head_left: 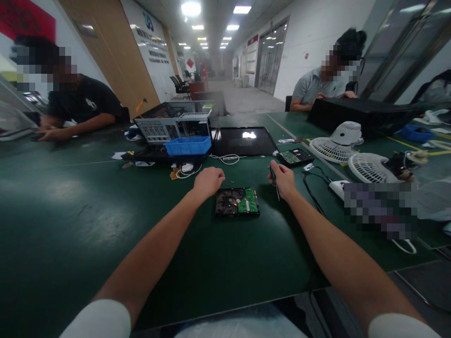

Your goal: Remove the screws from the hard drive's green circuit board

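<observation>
A hard drive (230,203) lies flat on the green table, its green circuit board facing up at the right end. My left hand (208,181) is just beyond the drive's far left corner, fingers curled together; whatever they may hold is hidden. A few tiny bits, perhaps screws (231,181), are on the table beside those fingers. To the right of the drive, apart from it, my right hand (284,179) is closed around a screwdriver (276,190), with its thin metal shaft pointing down toward me.
Beyond my hands stand a blue bin (188,146), an opened computer case (172,126) and a black panel (244,141). A second drive (294,157), white fans (334,143), cables and a power strip (338,188) are at right. Two people sit across the table.
</observation>
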`<state>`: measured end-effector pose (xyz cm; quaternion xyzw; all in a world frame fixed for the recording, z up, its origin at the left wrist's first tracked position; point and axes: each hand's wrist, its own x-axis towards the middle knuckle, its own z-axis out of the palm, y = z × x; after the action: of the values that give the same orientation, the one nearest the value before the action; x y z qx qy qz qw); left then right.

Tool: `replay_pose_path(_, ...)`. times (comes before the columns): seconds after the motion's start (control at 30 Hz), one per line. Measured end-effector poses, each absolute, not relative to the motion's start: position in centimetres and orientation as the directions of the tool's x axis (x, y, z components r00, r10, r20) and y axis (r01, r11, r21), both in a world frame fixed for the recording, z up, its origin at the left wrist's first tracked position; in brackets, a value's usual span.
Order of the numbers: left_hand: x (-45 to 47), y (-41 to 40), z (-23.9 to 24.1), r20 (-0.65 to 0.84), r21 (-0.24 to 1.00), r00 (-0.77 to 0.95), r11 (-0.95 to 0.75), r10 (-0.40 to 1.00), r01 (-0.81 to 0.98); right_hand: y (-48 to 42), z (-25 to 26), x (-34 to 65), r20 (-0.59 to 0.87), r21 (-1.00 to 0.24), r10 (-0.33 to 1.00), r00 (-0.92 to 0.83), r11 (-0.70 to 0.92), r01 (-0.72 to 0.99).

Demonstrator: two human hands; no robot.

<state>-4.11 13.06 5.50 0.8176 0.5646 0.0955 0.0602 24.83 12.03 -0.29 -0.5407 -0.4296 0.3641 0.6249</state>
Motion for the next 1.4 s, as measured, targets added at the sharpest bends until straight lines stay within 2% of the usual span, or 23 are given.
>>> replay_pose_path(0.17, -3.2, 15.2, 4.0, 0.044, 0.251, 0.366, -0.365, 0.93, 0.897, 13.2, -1.7, 25.5, 0.118, -0.993, 0.925, 0.361, 0.106, 0.053)
replay_pose_path(0.33, -2.9, 15.7, 2.3, 0.034, 0.261, 0.388, -0.383, 0.921, 0.886, 14.2, -1.8, 26.0, 0.064, -0.98, 0.948, 0.313, 0.001, 0.197)
replay_pose_path(0.87, -3.4, 16.5, 0.8, 0.128, 0.304, 0.373, -0.395, 0.919, 0.867, 15.3, -1.7, 26.2, 0.055, -0.93, 0.966, 0.253, -0.043, 0.366)
replay_pose_path(1.07, -3.3, 16.7, 0.8, 0.173, 0.38, 0.399, -0.435, 0.9, 0.817, 15.4, -2.0, 26.4, 0.099, -0.933, 0.961, 0.259, -0.001, 0.361)
replay_pose_path(1.23, -2.6, 16.2, 1.3, 0.221, 0.468, 0.422, -0.475, 0.879, 0.745, 15.3, -2.4, 26.6, 0.135, -0.978, 0.953, 0.27, 0.084, 0.192)
replay_pose_path(1.4, -2.3, 15.6, 2.3, 0.26, 0.577, 0.405, -0.477, 0.877, 0.663, 15.5, -2.5, 26.9, 0.138, -0.988, 0.931, 0.339, 0.109, 0.105)
